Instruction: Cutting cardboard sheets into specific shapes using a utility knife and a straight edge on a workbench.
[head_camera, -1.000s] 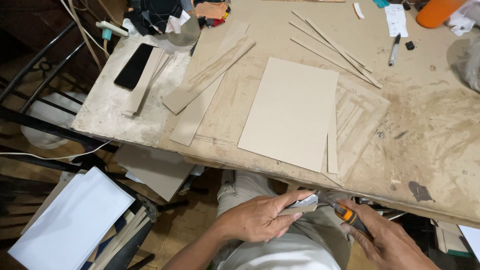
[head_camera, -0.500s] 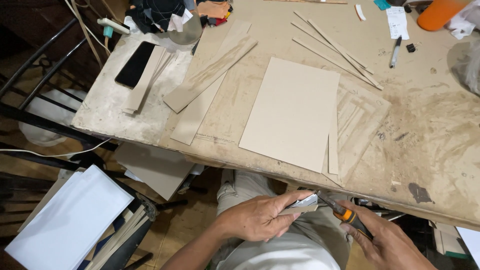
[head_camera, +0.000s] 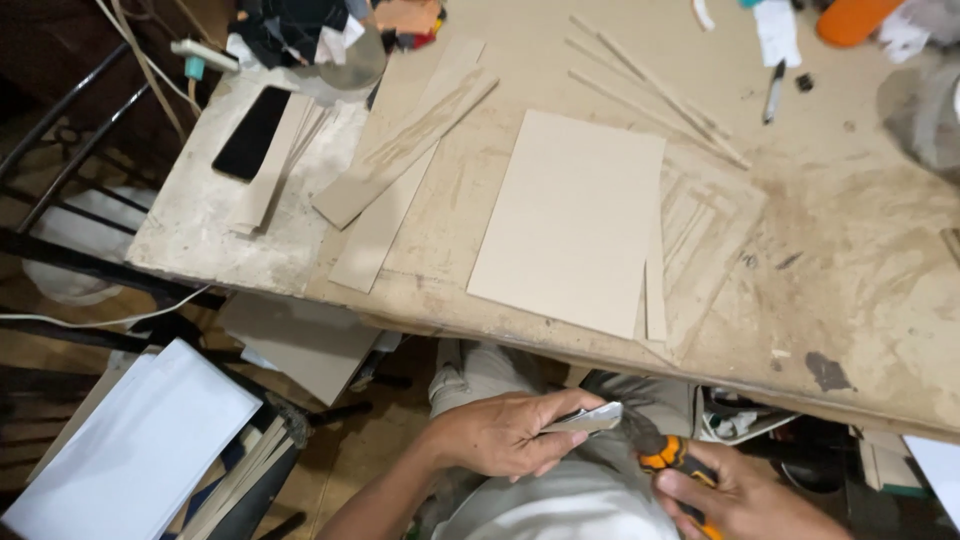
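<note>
Dusty workbench (head_camera: 850, 260) | left hand (head_camera: 500, 435) grips metal blade (head_camera: 585, 420) | right hand (head_camera: 745, 500) grips orange-handled pliers (head_camera: 665, 455) on it

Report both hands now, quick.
Left hand: closed on a flat grey metal piece.
Right hand: closed on orange-handled pliers, whose tip meets the metal piece.
</note>
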